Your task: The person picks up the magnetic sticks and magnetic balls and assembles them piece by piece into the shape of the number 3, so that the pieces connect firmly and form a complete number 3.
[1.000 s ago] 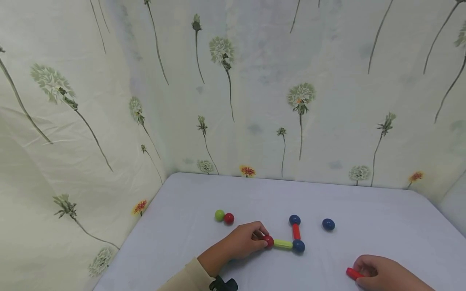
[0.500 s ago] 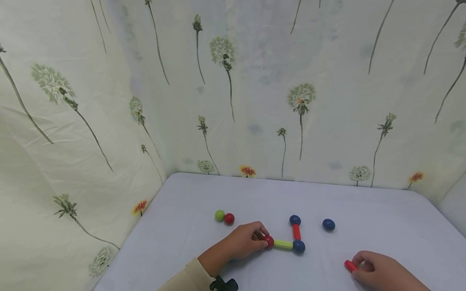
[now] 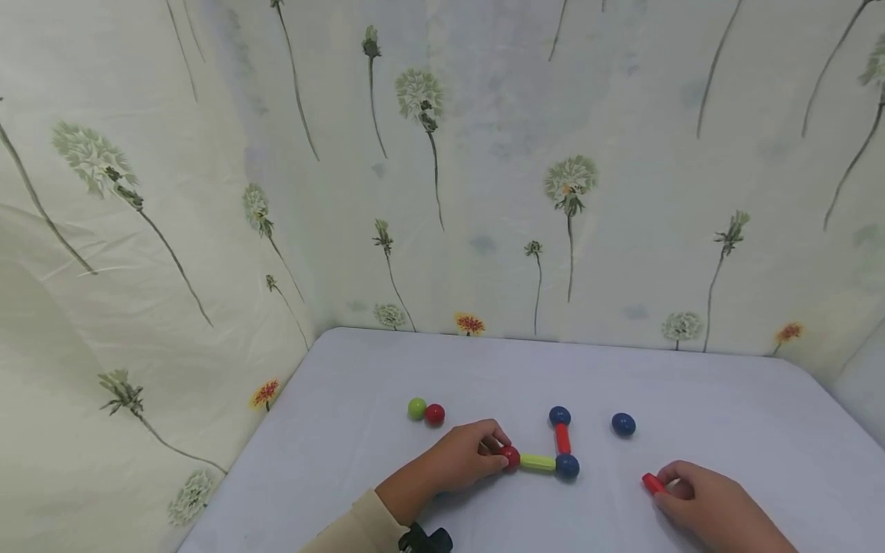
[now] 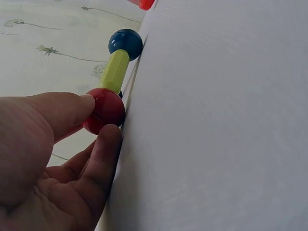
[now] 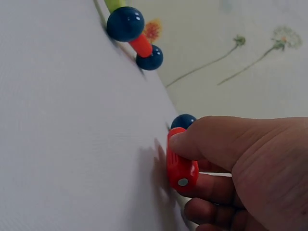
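My left hand (image 3: 459, 458) pinches a red ball (image 4: 107, 109) between thumb and fingers, low at the white table. From that ball a yellow-green ridged rod (image 3: 538, 462) runs right to a blue ball (image 3: 568, 466). A red rod (image 3: 563, 439) leads back from there to a second blue ball (image 3: 560, 415), making an L shape. Off to the right, my right hand (image 3: 705, 495) pinches another red rod (image 5: 182, 159), with thumb on one side and fingers on the other. A silvery round spot shows at its near end in the right wrist view.
A loose blue ball (image 3: 624, 425) lies beyond the right hand. Left of the joined pieces, a green ball (image 3: 417, 408) and a red ball (image 3: 435, 415) sit side by side. A flower-printed cloth (image 3: 484, 192) hangs behind the white table (image 3: 359, 361).
My right hand has moved away from me and slightly left with the red rod, toward the joined pieces. My left hand has stayed on the red ball.
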Action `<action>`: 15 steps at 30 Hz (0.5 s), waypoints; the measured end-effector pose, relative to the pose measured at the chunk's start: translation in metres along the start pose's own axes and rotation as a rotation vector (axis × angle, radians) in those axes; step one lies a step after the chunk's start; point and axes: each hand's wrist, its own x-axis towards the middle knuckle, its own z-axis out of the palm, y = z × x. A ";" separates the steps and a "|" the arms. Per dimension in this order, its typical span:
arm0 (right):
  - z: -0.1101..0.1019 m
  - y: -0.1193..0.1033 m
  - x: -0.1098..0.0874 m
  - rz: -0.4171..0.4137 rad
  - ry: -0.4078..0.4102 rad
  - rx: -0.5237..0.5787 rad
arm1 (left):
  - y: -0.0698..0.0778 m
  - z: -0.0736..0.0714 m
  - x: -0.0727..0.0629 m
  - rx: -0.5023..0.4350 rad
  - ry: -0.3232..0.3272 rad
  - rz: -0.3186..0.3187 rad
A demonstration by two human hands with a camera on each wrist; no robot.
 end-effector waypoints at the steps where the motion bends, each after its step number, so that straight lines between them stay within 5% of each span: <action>1: 0.001 -0.002 0.001 0.012 0.009 0.014 | 0.000 0.000 0.000 -0.002 0.000 0.001; 15: 0.011 -0.032 0.002 0.078 0.150 0.102 | -0.002 0.000 0.001 -0.009 -0.002 0.008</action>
